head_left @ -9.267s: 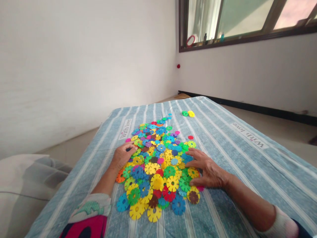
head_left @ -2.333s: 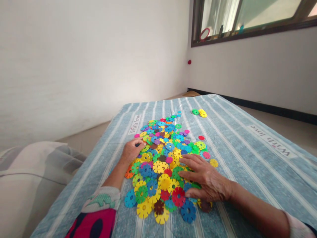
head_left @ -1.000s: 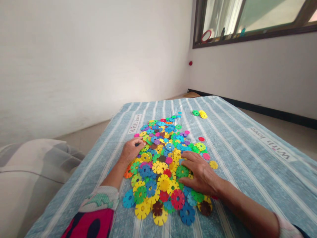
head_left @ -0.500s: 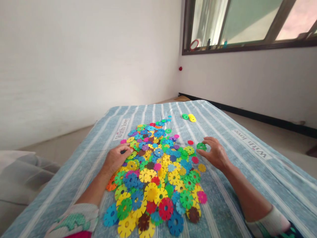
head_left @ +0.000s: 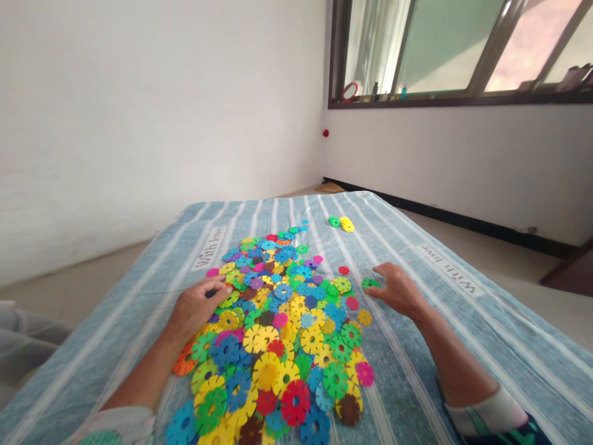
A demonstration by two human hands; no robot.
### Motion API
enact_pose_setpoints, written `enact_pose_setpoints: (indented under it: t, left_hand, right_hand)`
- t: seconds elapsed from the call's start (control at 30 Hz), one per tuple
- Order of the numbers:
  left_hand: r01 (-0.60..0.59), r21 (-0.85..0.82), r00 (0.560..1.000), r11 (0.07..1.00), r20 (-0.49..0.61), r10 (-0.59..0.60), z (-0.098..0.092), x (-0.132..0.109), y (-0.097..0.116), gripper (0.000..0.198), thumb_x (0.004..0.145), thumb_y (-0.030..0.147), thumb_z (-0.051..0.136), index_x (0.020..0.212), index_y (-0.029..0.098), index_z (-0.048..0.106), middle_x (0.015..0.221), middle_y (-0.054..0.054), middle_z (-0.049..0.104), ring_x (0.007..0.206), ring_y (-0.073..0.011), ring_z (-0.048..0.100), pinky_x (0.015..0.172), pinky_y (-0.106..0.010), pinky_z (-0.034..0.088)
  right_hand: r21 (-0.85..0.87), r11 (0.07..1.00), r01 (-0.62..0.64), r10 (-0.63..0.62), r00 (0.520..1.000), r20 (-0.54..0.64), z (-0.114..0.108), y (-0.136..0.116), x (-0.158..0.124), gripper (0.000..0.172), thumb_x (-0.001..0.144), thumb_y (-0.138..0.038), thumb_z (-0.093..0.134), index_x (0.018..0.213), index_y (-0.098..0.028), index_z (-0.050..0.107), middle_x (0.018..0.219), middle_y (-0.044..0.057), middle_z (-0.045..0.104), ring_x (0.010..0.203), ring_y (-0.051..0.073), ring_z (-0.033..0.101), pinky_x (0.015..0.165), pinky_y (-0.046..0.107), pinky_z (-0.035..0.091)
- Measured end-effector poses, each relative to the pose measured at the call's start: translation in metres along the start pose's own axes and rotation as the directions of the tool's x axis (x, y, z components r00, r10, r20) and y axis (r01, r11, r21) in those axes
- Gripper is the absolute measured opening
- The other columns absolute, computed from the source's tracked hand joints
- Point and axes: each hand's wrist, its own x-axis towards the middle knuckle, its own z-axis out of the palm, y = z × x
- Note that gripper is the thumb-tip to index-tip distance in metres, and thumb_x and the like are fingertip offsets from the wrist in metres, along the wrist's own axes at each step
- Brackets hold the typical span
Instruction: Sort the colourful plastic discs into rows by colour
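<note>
A heap of flower-shaped, notched plastic discs (head_left: 262, 338) in many colours spreads over the tablecloth, several lying on top of each other. My left hand (head_left: 198, 304) rests at the heap's left edge, thumb and forefinger curled together by some yellow-green discs; what its fingertips hold, if anything, is hidden. To the right of the heap, my right hand (head_left: 397, 289) has thumb and fingers apart. A green disc (head_left: 369, 283) lies nearly flat at the gap between them. Close by are a small red disc (head_left: 343, 270) and a pinkish-red disc (head_left: 352, 303).
The striped blue tablecloth (head_left: 407, 377) covers the table. Toward its far end lie a green disc (head_left: 334, 221) and some yellow discs (head_left: 347, 224). A white wall (head_left: 162, 111) stands beyond, with a window (head_left: 445, 49) at the right. Greyish fabric (head_left: 28, 340) is at the left.
The view has turned slightly right, so everything sits further left. The green disc by my right hand looked more tilted before and now appears flatter. My left hand stays at the heap's edge.
</note>
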Motion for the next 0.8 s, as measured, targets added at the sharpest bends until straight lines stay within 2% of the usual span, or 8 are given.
enact_pose_setpoints:
  t: [0.17, 0.33, 0.57, 0.8]
  left_hand:
    - [-0.018, 0.016, 1.000, 1.000, 0.011, 0.018, -0.002, -0.001, 0.001, 0.035, 0.064, 0.055, 0.052, 0.064, 0.024, 0.069, 0.114, -0.006, 0.071, 0.110, -0.0309, 0.063, 0.100, -0.037, 0.045]
    - [-0.025, 0.040, 1.000, 0.999, 0.000, 0.025, -0.004, -0.001, -0.001, 0.037, 0.065, 0.056, 0.051, 0.065, 0.025, 0.070, 0.112, -0.005, 0.072, 0.105, -0.0300, 0.066, 0.097, -0.036, 0.048]
    - [-0.024, 0.046, 1.000, 0.999, 0.007, 0.023, -0.004, 0.000, -0.003, 0.038, 0.067, 0.057, 0.050, 0.065, 0.024, 0.070, 0.112, -0.006, 0.072, 0.103, -0.0297, 0.066, 0.096, -0.037, 0.048]
    - [-0.036, 0.031, 0.999, 0.999, 0.012, 0.035, -0.001, 0.002, -0.012, 0.037, 0.070, 0.056, 0.051, 0.066, 0.025, 0.070, 0.114, -0.004, 0.071, 0.103, -0.0288, 0.066, 0.095, -0.036, 0.049]
  right_hand:
    - [-0.166, 0.986, 0.030, 0.001, 0.983, 0.184, -0.018, -0.024, 0.001, 0.041, 0.076, -0.039, 0.063, 0.113, -0.020, 0.065, 0.112, 0.010, 0.064, 0.105, 0.028, 0.060, 0.079, 0.032, 0.044]
    - [-0.313, 0.942, 0.125, -0.011, 0.939, 0.343, -0.026, -0.043, 0.015, 0.032, 0.077, -0.034, 0.061, 0.106, -0.022, 0.067, 0.109, 0.011, 0.066, 0.098, 0.027, 0.064, 0.073, 0.031, 0.043]
    - [-0.348, 0.921, 0.176, -0.031, 0.922, 0.386, -0.026, -0.048, 0.025, 0.026, 0.071, -0.023, 0.060, 0.094, -0.019, 0.071, 0.103, 0.014, 0.069, 0.095, 0.029, 0.065, 0.070, 0.032, 0.043]
    - [-0.302, 0.932, 0.200, -0.066, 0.914, 0.400, -0.027, -0.042, 0.023, 0.027, 0.065, -0.018, 0.057, 0.089, -0.019, 0.069, 0.096, 0.010, 0.070, 0.088, 0.024, 0.064, 0.063, 0.028, 0.036]
